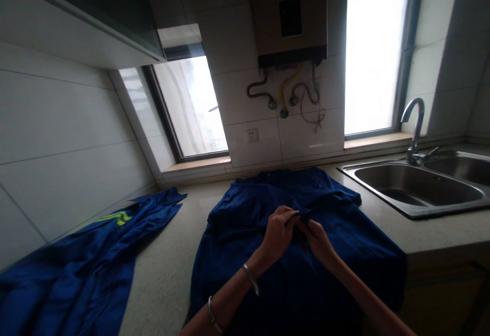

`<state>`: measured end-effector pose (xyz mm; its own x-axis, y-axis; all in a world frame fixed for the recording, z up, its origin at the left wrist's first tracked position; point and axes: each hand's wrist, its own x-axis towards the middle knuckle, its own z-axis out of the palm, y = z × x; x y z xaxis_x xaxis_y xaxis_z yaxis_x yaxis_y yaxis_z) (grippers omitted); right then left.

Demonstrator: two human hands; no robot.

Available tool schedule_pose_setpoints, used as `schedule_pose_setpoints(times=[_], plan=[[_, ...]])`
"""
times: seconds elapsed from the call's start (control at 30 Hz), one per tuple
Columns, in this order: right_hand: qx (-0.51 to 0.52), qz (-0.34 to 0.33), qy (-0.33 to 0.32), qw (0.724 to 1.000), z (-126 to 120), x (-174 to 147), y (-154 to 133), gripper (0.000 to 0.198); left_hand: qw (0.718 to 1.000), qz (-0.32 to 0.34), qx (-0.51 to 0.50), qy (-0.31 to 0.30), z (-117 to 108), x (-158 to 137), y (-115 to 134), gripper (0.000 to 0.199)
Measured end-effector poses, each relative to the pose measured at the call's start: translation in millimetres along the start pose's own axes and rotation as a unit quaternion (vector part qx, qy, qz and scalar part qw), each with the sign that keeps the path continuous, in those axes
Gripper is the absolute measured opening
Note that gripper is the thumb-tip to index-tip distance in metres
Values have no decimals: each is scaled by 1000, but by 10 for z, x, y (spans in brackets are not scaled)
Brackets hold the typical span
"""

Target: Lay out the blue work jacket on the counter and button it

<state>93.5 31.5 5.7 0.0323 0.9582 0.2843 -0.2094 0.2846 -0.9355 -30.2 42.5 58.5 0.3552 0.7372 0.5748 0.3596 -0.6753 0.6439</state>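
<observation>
Blue garment [298, 277] lies spread on desk [161, 264]; left grip [280, 228] and right grip [318, 241] pinch its cloth, handling apparently unfinished. Second garment [84, 269], left of both, unheld.

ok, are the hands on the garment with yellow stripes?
No, left hand and right hand pinch the central garment; the striped garment lies apart.
</observation>
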Motion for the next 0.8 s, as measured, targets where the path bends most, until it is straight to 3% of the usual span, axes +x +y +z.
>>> schedule_pose_setpoints(times=[0.33, 0.5, 0.57, 0.67, 0.73, 0.8], plan=[[30, 5, 44, 999, 102, -178, -37, 48, 989, -93, -86, 75, -8, 4, 123, 39], [52, 3, -51, 997, 163, -303, 24, 37, 948, -219, -214, 89, 3, 56, 40, 48], [97, 12, -52, 994, 172, -309, 30, 36, 943, -232, -227, 67, -18, 78, 44, 49], [170, 23, 2, 985, 149, -267, 5, 35, 968, -175, -180, -12, -115, 89, 132, 45], [191, 23, 47, 980, 112, -237, -20, 33, 986, -79, -109, -97, -208, 81, 217, 37], [180, 22, 73, 981, 63, -226, -46, 34, 984, 18, -34, -174, -291, 70, 290, 29]])
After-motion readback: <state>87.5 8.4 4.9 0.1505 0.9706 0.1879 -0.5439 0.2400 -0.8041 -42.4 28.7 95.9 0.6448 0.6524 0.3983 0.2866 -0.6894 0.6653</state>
